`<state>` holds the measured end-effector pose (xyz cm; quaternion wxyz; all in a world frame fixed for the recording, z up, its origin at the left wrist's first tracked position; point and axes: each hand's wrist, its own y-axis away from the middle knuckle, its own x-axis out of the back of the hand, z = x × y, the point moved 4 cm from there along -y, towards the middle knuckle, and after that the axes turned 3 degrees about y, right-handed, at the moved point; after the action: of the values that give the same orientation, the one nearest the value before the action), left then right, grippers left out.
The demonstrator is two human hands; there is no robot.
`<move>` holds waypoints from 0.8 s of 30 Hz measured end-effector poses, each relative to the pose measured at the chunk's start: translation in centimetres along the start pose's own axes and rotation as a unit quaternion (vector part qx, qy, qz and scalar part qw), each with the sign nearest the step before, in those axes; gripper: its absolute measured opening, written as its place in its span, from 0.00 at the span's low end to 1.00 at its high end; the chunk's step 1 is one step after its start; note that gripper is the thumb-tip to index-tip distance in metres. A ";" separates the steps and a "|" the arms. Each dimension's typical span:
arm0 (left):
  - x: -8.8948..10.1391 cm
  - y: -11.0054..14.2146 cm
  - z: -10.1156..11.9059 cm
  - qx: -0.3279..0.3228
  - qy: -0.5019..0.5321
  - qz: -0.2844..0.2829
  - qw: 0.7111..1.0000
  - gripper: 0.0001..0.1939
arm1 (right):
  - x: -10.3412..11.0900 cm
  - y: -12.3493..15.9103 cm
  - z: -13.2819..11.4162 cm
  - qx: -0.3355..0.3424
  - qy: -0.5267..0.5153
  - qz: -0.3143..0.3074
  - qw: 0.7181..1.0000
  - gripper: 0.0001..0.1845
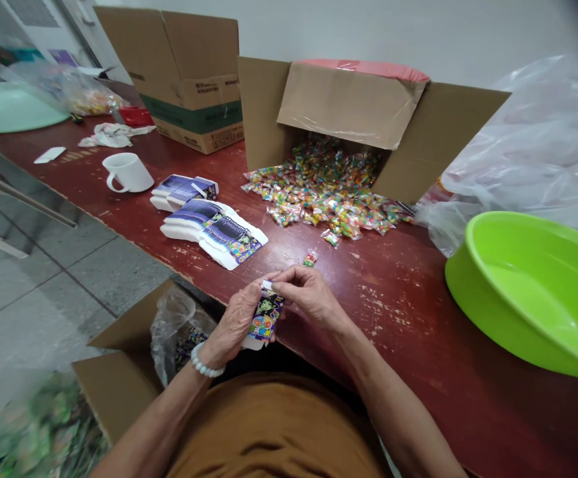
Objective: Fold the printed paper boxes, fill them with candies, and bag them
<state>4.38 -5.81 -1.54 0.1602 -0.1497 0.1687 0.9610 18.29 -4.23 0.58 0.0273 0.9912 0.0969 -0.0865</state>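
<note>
A small printed candy box, dark with bright pictures, is held over the table's front edge. My left hand is closed around its left side. At the box's upper end, my right hand pinches the white flap. A flap also hangs loose at the lower end. Just beyond my hands a single wrapped candy packet lies on the table. Flat purple cartons are stacked to the left. Many candy packets spill from a cardboard box lying open towards me.
A green basin stands at right, beside clear plastic bags. A white mug and a tall carton are at left on the red table. Below the table edge, an open carton holds a plastic bag.
</note>
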 end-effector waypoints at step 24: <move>4.6 -5.6 0.7 -0.065 0.125 0.135 0.981 0.34 | 8.9 -3.7 2.3 -0.032 0.424 0.200 0.883 0.08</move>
<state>2.03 0.64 -4.07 -0.0034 -0.2545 0.1427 0.9565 25.78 0.86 -3.37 0.0323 0.9301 -0.0986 0.3525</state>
